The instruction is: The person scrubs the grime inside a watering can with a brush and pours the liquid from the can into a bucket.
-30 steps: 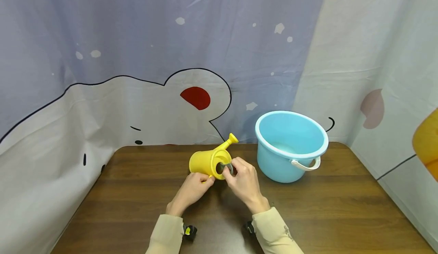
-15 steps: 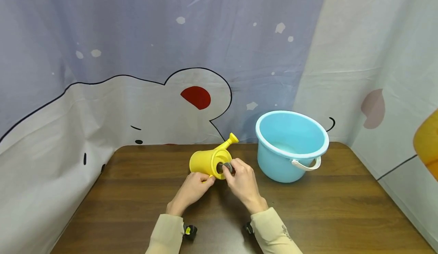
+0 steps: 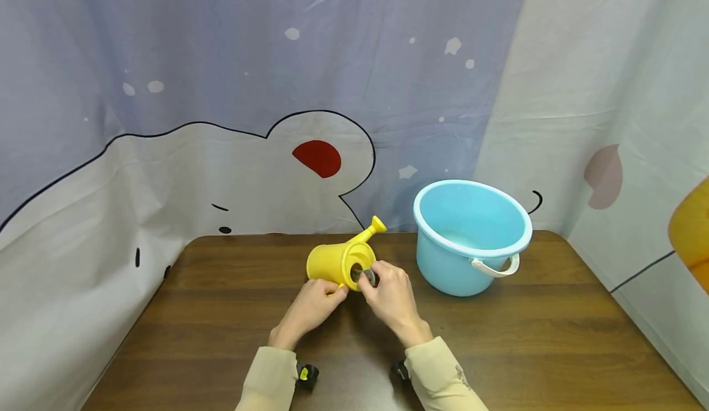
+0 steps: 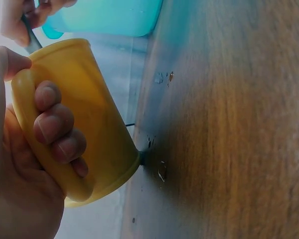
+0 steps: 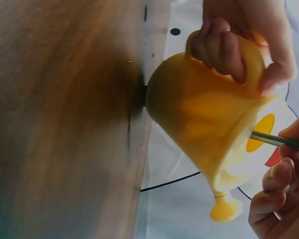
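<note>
A yellow watering can (image 3: 327, 263) is tilted over the tabletop, its opening facing the right hand and its spout pointing away. The left hand (image 3: 311, 307) grips the can's handle (image 4: 27, 114), fingers curled through the loop. At the opening, the right hand (image 3: 394, 295) pinches a slim tool with a dark grey handle (image 5: 274, 139). Its shaft runs through the round hole into the can, where the far end is hidden, so I cannot tell its kind. A rounded grey end (image 3: 370, 276) shows between thumb and fingers in the head view.
A light blue bucket (image 3: 464, 275) with a white handle (image 3: 497, 269) stands to the right of the can, near the table's back edge. Small shiny drops (image 4: 162, 171) lie on the brown wooden table (image 3: 221, 325). A printed curtain (image 3: 232, 171) hangs behind it.
The right hand has shifted slightly down and left, and the grey tool end has turned between its fingers. The left hand and the watering can hold nearly still.
</note>
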Demonstrator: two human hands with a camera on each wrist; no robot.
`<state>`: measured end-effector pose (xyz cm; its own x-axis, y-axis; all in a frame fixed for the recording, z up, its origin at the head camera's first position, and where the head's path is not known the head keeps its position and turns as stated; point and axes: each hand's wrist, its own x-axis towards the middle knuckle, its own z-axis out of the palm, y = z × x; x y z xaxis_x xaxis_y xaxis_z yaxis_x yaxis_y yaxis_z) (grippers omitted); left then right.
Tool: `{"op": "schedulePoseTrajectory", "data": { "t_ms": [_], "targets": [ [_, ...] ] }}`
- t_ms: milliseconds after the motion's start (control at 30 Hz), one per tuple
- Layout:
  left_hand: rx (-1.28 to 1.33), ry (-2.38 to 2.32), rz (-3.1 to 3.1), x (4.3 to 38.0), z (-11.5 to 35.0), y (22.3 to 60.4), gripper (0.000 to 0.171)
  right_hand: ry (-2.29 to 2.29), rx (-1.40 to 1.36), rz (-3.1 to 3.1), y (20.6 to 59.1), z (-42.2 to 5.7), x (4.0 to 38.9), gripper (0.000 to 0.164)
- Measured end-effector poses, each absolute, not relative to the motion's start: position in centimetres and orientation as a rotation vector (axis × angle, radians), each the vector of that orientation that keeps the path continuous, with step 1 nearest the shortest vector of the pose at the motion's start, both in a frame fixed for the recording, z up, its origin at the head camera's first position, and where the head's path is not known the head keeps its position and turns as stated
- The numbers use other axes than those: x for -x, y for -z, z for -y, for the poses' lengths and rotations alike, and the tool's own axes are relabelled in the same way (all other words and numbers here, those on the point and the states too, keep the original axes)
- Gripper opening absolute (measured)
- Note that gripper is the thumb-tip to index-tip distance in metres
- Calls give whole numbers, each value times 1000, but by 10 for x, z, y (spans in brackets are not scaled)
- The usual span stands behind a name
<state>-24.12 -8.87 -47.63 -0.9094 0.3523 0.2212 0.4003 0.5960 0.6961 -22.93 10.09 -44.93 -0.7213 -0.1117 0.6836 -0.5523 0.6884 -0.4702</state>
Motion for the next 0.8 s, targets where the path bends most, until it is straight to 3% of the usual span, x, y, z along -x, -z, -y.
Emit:
{"op": "schedulePoseTrajectory", "data": {
  "t_ms": [800],
  "targets": [
    [651, 1231, 2759, 242, 89, 478, 46, -960, -533, 2222, 432, -101, 221, 33]
  ]
}}
